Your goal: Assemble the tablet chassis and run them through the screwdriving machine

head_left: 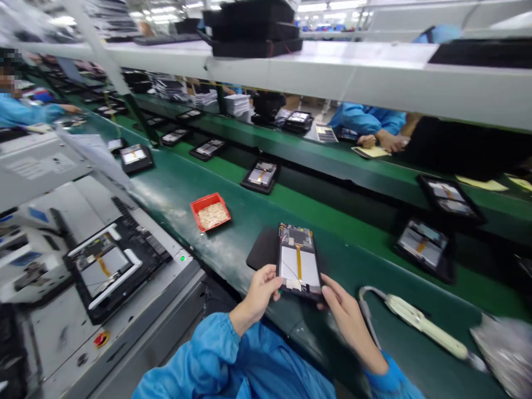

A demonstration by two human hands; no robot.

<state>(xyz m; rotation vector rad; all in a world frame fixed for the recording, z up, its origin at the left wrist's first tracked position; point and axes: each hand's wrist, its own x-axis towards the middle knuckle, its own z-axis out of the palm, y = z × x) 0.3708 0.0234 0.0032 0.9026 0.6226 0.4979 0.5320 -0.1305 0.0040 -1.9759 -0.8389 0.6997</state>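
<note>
The left grip (261,289) and right grip (337,299) pinch the lower side edges of the opened tablet (298,261) between them, bare bench (236,248) reaching leftward to a red tray (196,215), a pale corded tool (428,327) lying rightward.

The opened device (307,265) partly hides a black slab (264,246); the right edge crops a plastic bag (507,352).

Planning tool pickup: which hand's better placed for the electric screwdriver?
Right, likely: the right hand is nearer the electric screwdriver, lying right of the opened tablet. The left hand is at the tablet's left edge. Both hold the tablet.
</note>
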